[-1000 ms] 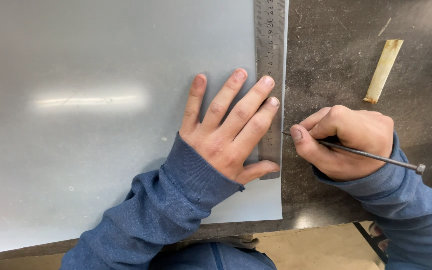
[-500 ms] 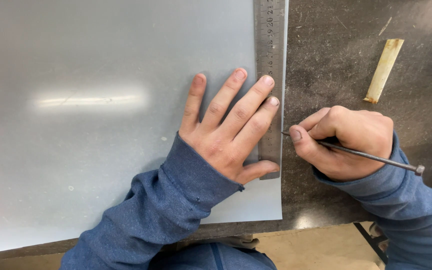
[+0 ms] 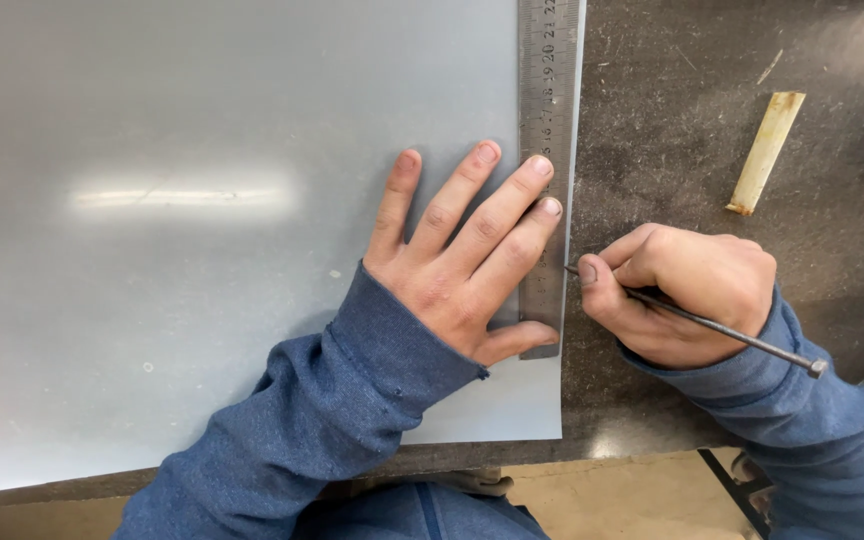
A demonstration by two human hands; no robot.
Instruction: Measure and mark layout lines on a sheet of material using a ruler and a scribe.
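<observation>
You had a large pale grey sheet (image 3: pixel 202 300) lying flat on the dark workbench (image 3: pixel 692 120), and it covered the whole left part of the view up to its right edge. On this sheet, close to that edge, a steel ruler (image 3: pixel 547 110) lay along the edge and ran from the far side toward you. Your left hand (image 3: pixel 462 270) pressed down flat with the fingers spread wide; it grasped nothing, but two fingertips (image 3: pixel 542 170) rested on the ruler and the thumb lay across its near end, so the ruler was pinned in place. Just to the right of the ruler, your right hand (image 3: pixel 687 290) was closed tightly around a thin metal scriber (image 3: pixel 722 328), held like a pen, with the point touching the sheet at the right side of the ruler, about level with the middle of your left hand. Farther to the right, well apart from both hands, a small pale wooden stick (image 3: pixel 767 150) lay on the bench, untouched. As I judge it, the marking along the ruler was in the middle: the point stood well short of the near end of the ruler. I could not tell whether a scratched line already existed on the far part, because the strip of sheet there was too narrow and pale to read.
</observation>
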